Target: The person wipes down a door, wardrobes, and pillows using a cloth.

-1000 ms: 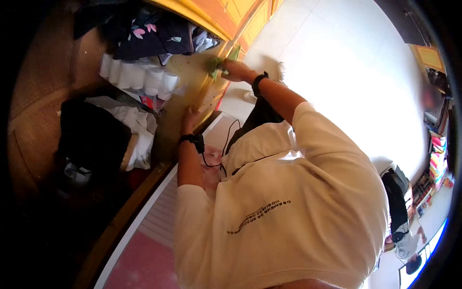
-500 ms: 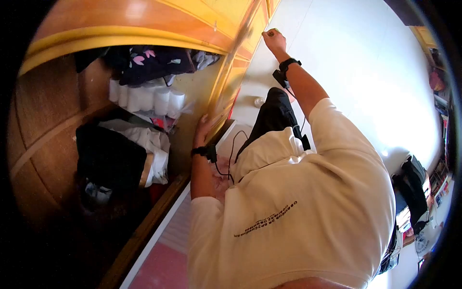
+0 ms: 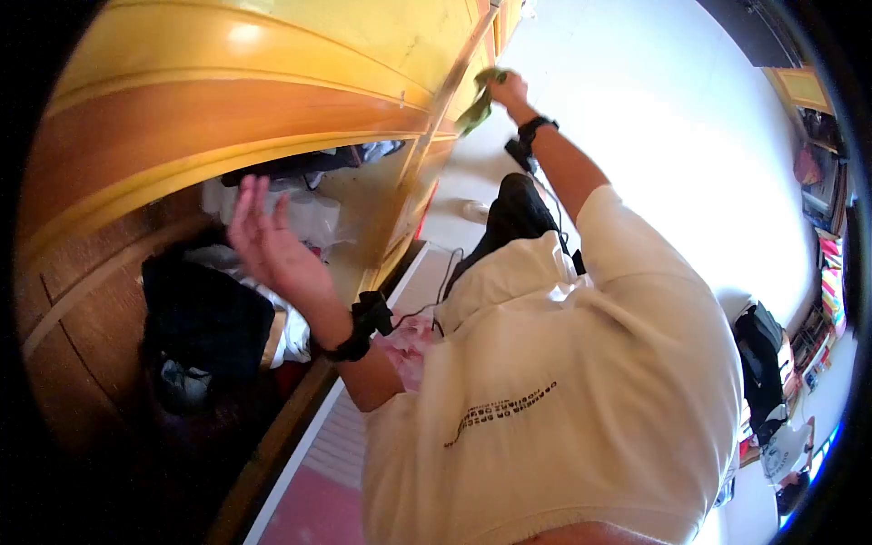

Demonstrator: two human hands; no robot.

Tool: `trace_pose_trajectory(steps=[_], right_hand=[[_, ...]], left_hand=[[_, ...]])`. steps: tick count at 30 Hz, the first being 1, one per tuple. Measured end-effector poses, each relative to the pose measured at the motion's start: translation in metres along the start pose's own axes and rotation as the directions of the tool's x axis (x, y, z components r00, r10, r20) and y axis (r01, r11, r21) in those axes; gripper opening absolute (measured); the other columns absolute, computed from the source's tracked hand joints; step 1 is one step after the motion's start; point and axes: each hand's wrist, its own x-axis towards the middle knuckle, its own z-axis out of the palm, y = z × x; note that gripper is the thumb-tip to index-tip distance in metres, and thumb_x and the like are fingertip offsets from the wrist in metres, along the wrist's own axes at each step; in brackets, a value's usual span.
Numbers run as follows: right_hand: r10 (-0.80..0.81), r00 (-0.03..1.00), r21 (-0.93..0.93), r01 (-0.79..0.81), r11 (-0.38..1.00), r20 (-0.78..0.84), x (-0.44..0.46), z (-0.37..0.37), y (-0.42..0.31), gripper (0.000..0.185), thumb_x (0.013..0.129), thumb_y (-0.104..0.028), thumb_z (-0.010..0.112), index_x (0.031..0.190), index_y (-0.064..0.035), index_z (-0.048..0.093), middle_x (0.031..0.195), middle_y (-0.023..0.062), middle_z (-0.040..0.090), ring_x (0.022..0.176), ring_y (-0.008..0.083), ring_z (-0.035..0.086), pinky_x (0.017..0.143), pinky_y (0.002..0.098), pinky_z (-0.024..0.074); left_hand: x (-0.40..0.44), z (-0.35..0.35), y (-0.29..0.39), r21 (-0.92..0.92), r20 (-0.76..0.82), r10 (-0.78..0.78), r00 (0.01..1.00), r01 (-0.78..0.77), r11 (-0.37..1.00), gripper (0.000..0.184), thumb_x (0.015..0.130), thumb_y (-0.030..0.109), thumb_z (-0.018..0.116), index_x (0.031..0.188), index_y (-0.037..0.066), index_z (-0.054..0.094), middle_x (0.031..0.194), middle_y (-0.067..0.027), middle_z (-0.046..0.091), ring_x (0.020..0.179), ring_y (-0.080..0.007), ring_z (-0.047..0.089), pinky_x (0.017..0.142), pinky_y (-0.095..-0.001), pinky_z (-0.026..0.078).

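Head camera is showing me the right hand [image 3: 509, 90] gripping a green cloth [image 3: 476, 114], likely light and limp, best bunched mid-fabric; the left hand [image 3: 272, 252] is hovering empty, fingers spread.

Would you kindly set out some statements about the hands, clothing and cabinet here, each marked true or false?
1. The right hand holds a green cloth. True.
2. The left hand is clenched in a fist. False: its fingers are extended.
3. Black fabric lies inside the cabinet. True.
4. The shirt is black. False: it is pale, with dark lettering.
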Motion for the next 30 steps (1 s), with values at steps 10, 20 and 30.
trace_pose_trajectory(steps=[10,20,30], right_hand=[[-0.424,0.904,-0.008,0.424,0.906,-0.058,0.086,0.023,-0.004,0.033,0.08,-0.021,0.059,0.11,-0.0098,0.068,0.088,0.0229,0.068,0.081,0.0407,0.065,0.071,0.0499,0.0525],[-0.487,0.723,-0.016,0.567,0.824,0.49,0.063,0.011,0.029,0.034,0.08,-0.023,0.059,0.11,-0.0093,0.066,0.093,0.024,0.067,0.085,0.0399,0.065,0.081,0.0451,0.0533],[-0.287,0.932,-0.234,0.336,0.912,0.22,0.19,-0.061,0.023,0.045,0.078,-0.043,0.064,0.114,-0.0161,0.069,0.095,0.0145,0.071,0.086,0.0321,0.069,0.078,0.0427,0.0556]], left_hand=[[0.043,0.051,0.026,-0.22,-0.434,0.107,0.895,-0.22,0.95,0.049,0.099,0.036,0.038,0.131,0.0,0.046,0.125,-0.0174,0.056,0.115,-0.0285,0.054,0.102,-0.0455,0.04],[0.091,0.064,0.018,0.243,-0.584,0.449,0.677,-0.382,0.892,0.058,0.093,0.05,0.048,0.137,0.013,0.044,0.141,-0.0103,0.045,0.126,-0.0303,0.046,0.105,-0.0487,0.036],[0.096,0.047,-0.002,0.203,-0.607,0.48,0.634,-0.46,0.864,0.063,0.091,0.05,0.055,0.138,0.014,0.035,0.14,-0.0072,0.039,0.126,-0.0246,0.044,0.103,-0.0513,0.039]])
